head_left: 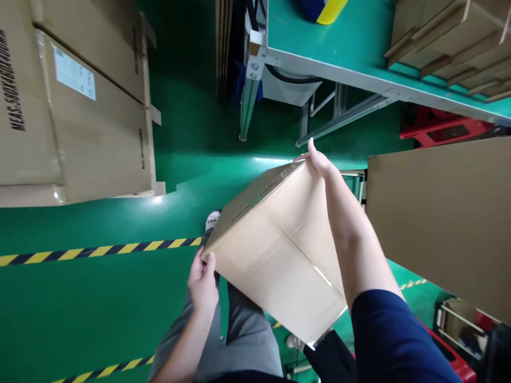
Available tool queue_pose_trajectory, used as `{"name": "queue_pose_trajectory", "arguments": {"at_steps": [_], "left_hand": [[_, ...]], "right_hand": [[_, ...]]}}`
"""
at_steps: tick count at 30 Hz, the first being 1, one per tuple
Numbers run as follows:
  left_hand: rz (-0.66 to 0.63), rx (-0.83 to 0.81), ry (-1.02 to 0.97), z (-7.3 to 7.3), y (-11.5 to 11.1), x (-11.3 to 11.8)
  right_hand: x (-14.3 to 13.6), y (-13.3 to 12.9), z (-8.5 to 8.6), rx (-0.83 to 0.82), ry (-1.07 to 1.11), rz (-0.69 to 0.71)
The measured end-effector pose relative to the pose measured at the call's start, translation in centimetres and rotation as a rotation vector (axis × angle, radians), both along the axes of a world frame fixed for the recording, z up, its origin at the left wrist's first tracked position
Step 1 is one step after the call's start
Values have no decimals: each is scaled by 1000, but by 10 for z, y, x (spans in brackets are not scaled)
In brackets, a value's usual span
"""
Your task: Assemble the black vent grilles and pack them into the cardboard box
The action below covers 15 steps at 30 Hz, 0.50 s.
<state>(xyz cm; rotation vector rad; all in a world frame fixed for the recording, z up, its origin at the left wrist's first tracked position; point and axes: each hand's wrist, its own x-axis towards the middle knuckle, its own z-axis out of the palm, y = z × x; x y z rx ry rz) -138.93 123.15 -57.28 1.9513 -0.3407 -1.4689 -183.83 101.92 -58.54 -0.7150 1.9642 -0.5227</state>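
A large cardboard box (279, 244) is tilted in front of my body, above my legs, with a taped seam on the face toward me and dark print on its far side. My left hand (203, 279) grips its left corner, thumb on the near face. At the top corner, my right hand (317, 159) holds the box edge, thumb pointing up and the other fingers mostly hidden behind the cardboard.
Large cartons (96, 127) stand on a wooden pallet at left. A green-topped workbench (335, 48) holds cardboard sheets (451, 48). At right is a big cardboard panel (439, 213). Striped tape (107, 250) marks the floor. Another person's dark-trousered leg (329, 356) shows below the box.
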Motion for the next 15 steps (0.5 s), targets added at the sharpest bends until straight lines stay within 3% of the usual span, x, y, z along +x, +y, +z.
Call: {"name": "queue_pose_trajectory", "arguments": {"at_steps": [3, 8, 11, 15], "left_hand": [[79, -5, 84, 1, -8, -2], [164, -33, 77, -2, -17, -3], [214, -39, 14, -9, -22, -5], [139, -23, -104, -19, -28, -6]], "right_hand": [[-3, -1, -4, 104, -192, 19], [-9, 18, 3, -144, -329, 106], [-5, 23, 2, -197, -219, 130], [7, 10, -3, -6, 159, 182]]}}
